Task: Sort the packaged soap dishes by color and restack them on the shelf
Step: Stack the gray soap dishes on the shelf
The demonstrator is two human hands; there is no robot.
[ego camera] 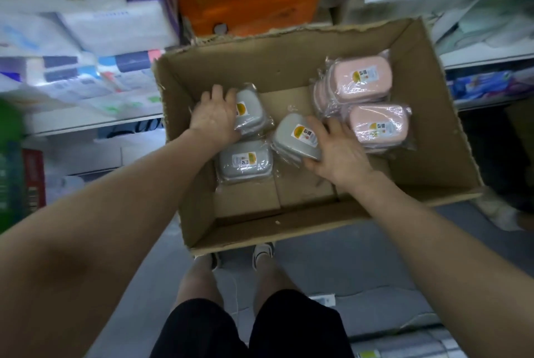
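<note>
Inside, three grey soap dishes point(244, 160); pink soap dishes point(362, 77) uncountable.

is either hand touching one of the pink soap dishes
No, the left hand rests on a grey soap dish and the right hand grips another grey one; the pink soap dishes lie untouched.
</note>
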